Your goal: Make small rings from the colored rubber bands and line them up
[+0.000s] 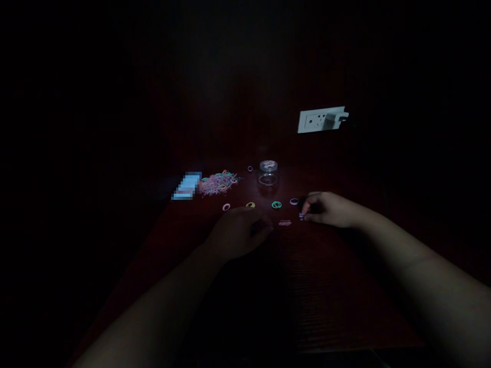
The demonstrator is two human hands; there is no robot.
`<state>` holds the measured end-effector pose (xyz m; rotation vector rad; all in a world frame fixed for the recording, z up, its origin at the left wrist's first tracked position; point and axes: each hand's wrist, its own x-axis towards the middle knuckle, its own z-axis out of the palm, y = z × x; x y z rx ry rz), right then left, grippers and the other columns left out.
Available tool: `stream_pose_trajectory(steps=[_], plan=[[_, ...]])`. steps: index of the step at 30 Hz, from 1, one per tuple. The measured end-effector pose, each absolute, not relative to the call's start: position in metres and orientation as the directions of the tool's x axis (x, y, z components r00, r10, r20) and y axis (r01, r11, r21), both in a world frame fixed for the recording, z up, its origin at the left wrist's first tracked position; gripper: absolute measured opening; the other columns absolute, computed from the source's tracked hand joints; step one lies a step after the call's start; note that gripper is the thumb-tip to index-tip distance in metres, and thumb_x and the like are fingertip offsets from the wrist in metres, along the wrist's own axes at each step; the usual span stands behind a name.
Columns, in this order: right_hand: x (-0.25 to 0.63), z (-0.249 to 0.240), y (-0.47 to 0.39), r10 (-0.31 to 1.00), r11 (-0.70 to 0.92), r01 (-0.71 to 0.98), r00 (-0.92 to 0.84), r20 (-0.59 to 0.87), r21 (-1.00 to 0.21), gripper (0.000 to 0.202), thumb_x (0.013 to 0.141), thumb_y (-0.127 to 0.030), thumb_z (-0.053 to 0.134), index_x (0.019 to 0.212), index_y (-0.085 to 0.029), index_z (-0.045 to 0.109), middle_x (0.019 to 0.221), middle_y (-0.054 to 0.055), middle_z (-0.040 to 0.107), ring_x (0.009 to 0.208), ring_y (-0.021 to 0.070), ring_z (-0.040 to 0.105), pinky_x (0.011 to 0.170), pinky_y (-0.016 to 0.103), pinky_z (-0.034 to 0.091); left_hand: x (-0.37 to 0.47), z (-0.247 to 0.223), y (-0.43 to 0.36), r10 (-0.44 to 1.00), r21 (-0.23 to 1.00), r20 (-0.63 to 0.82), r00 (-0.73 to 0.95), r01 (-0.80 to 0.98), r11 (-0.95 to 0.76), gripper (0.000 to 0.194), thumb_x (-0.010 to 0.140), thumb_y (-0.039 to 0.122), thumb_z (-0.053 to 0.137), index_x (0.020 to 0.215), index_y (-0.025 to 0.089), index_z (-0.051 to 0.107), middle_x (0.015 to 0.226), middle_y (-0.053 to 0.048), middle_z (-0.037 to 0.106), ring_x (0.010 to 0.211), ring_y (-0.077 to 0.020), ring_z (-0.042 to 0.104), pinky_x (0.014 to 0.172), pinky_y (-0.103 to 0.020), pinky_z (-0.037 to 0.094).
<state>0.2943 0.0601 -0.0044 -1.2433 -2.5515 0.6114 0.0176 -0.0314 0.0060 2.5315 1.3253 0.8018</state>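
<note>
On the dark reddish table, my right hand [326,208] pinches small light-purple hair ties [302,216] between thumb and fingertips. My left hand [241,232] is in shadow, its fingers curled toward the thumb; whatever is between them is too dark to make out. Just right of its fingertips lies a small bunch of pink hair ties [285,223]. Beyond the hands sit a pink ring-shaped hair tie [226,207], yellow hair ties [250,205], green hair ties [276,204] and a purple hair tie [294,201].
A heap of mixed-colour hair ties [220,183] lies at the back left, beside a lit phone with a blurred screen [187,185]. A clear lidded jar [268,174] stands behind the row, with a single ring [250,168] near it. A wall socket [320,120] holds a plug.
</note>
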Motion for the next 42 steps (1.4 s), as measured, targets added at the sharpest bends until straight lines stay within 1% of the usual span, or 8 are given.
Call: stream_pose_trajectory(steps=[5,13,17,22,26,32,37,42], plan=[[0.293,-0.005,0.063,0.801,0.548,0.726,-0.599,0.011,-0.416,0.014,0.078,-0.028,0.061,0.082,-0.021,0.072,0.089,0.004,0.073,0.081,0.0206,0.066,0.076,0.033,0.049,0.01,0.004,-0.025,0.8,0.355,0.417,0.431,0.733,-0.58,0.011,0.087,0.028,0.059,0.086,0.022,0.068,0.083,0.001,0.071,0.075,-0.0141,0.063,0.071,-0.029,0.047],[0.298,0.0,0.065,0.82,0.522,0.776,-0.57,-0.04,-0.353,0.012,0.075,-0.025,0.063,0.079,-0.024,0.074,0.083,0.001,0.076,0.077,0.0208,0.068,0.075,0.033,0.048,-0.016,0.005,-0.009,0.766,0.353,0.575,0.288,0.757,-0.55,0.016,0.089,0.031,0.057,0.083,0.02,0.067,0.072,0.002,0.067,0.064,-0.0105,0.059,0.063,-0.023,0.045],[0.299,0.0,0.065,0.832,0.495,0.783,-0.551,-0.053,-0.376,0.01,0.073,-0.026,0.065,0.076,-0.024,0.074,0.079,0.001,0.075,0.075,0.0213,0.068,0.074,0.034,0.048,-0.031,0.005,0.003,0.832,0.36,0.535,0.145,0.852,-0.38,0.016,0.087,0.032,0.057,0.083,0.02,0.067,0.074,0.0,0.069,0.065,-0.0124,0.06,0.063,-0.024,0.044],[0.302,-0.003,0.068,0.825,0.498,0.77,-0.563,-0.056,-0.4,0.012,0.073,-0.03,0.067,0.079,-0.023,0.075,0.084,0.005,0.075,0.076,0.024,0.068,0.074,0.038,0.049,-0.065,0.003,0.02,0.871,0.327,0.478,-0.115,0.943,-0.056,0.02,0.092,0.032,0.05,0.092,0.021,0.066,0.086,-0.006,0.072,0.076,-0.0203,0.065,0.07,-0.029,0.048],[0.306,-0.003,0.069,0.83,0.486,0.766,-0.556,-0.053,-0.42,0.018,0.075,-0.036,0.067,0.082,-0.022,0.075,0.089,0.01,0.074,0.079,0.0277,0.067,0.074,0.041,0.049,-0.088,-0.007,0.03,0.927,0.31,0.289,-0.24,0.939,0.146,0.022,0.091,0.026,0.048,0.104,0.02,0.064,0.109,-0.011,0.071,0.093,-0.0248,0.067,0.08,-0.034,0.05],[0.31,0.006,0.066,0.834,0.497,0.749,-0.552,0.001,-0.438,0.031,0.081,-0.046,0.057,0.089,-0.02,0.072,0.095,0.011,0.073,0.084,0.0271,0.067,0.078,0.04,0.051,-0.093,-0.019,0.038,0.954,0.301,0.197,-0.225,0.94,0.16,0.025,0.086,0.021,0.055,0.109,0.021,0.066,0.115,-0.011,0.069,0.103,-0.0246,0.066,0.087,-0.032,0.05],[0.305,0.008,0.061,0.855,0.467,0.753,-0.517,0.021,-0.464,0.038,0.084,-0.053,0.05,0.086,-0.018,0.065,0.083,0.009,0.07,0.072,0.0239,0.064,0.066,0.035,0.049,-0.092,-0.022,0.041,0.96,0.293,0.202,-0.193,0.947,0.129,0.03,0.086,0.022,0.055,0.115,0.02,0.066,0.123,-0.011,0.066,0.111,-0.0253,0.062,0.096,-0.034,0.047],[0.289,0.006,0.046,0.798,0.539,0.644,-0.596,0.086,-0.542,0.04,0.087,-0.055,0.051,0.078,-0.017,0.062,0.07,0.006,0.063,0.062,0.0186,0.058,0.057,0.03,0.046,-0.085,-0.024,0.045,0.972,0.276,0.221,-0.083,0.961,0.019,0.036,0.088,0.019,0.051,0.12,0.022,0.066,0.129,-0.007,0.063,0.121,-0.0242,0.056,0.105,-0.036,0.042]])
